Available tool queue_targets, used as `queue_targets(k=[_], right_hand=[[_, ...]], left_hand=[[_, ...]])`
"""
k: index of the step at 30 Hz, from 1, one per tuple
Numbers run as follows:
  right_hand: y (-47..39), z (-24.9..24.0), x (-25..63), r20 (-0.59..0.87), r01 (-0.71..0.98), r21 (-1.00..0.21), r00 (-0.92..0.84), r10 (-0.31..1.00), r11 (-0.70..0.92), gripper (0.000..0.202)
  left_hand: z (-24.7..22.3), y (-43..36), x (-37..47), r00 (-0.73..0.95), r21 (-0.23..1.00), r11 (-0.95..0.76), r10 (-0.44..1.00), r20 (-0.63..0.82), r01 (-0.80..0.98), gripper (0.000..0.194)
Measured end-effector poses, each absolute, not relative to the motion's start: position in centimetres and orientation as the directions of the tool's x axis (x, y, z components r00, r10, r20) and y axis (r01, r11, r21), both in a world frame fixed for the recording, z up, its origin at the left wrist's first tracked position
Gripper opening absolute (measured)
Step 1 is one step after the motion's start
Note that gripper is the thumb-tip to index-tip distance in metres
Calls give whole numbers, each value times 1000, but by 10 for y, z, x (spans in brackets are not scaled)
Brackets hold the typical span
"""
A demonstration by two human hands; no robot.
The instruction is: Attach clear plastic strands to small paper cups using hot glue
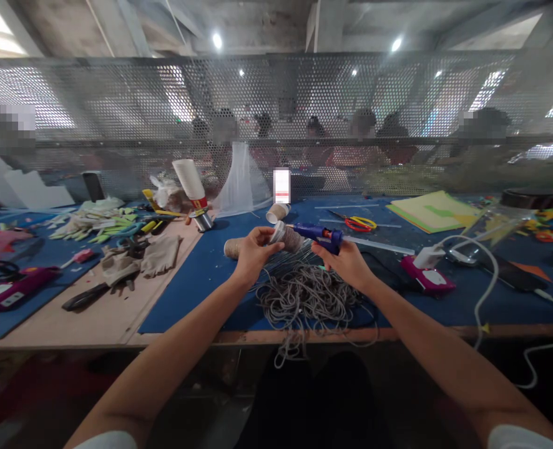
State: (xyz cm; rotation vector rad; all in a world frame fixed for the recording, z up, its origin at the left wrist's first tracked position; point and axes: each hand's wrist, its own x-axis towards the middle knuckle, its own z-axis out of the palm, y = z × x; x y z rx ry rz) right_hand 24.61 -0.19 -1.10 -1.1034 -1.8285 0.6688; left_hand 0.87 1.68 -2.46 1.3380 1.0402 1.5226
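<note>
My left hand (253, 251) grips the white rim of a cup-like piece (291, 239) whose body is wound with grey-brown cord. My right hand (349, 265) is closed round a blue hot glue gun (321, 234), its nozzle pointing left at the wound piece, close to the rim; whether the tip touches I cannot tell. Below both hands lies a loose heap of grey cord (309, 296), with a few loops hanging over the table's front edge. Just left of my left hand is a cord-wound roll (232, 248), partly hidden by the hand. Another brownish cylinder (277, 213) lies on its side behind.
Scissors (361, 223) and paper sheets (433, 211) lie toward the back right. A purple power strip (426, 274) with white cables is at right. Stacked paper cups (190, 179), gloves (161, 254) and pliers stand or lie at left. A perforated screen (131, 125) closes the back; people sit beyond it.
</note>
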Motion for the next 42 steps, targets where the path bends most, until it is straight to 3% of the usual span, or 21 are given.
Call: queue_targets(k=[8,16,19,22,25,31,36,42], right_hand=[[-2,-13,245,431,474,-737,-219,875,482,38],[0,-17,247,508,546,-637,-234,829,544,36],[-1,-16,245,467,473,-720,-210,859,508,35],[0,-11,240,405,277,-851,-194,894,446,34],[4,-2,232,408,143,-889,-183,894,435,30],[13,10,217,438,99,-882,-189,879,461,23],[16,3,215,451,172,-855,-222,865,490,24],[13,1,216,438,157,-867,-213,873,473,27]], left_hand=[[-22,16,7,-134,944,-329,936,324,-16,37],[-19,14,9,-122,946,-321,942,313,-50,41],[-20,14,9,-110,945,-322,943,314,-63,44],[-22,14,11,-89,948,-307,950,300,-81,45],[-24,13,15,-66,949,-308,950,304,-70,43],[-23,11,18,-58,943,-323,946,319,-81,39],[-21,11,16,-108,940,-329,942,319,-92,30],[-25,13,15,-109,930,-367,925,363,-16,37]])
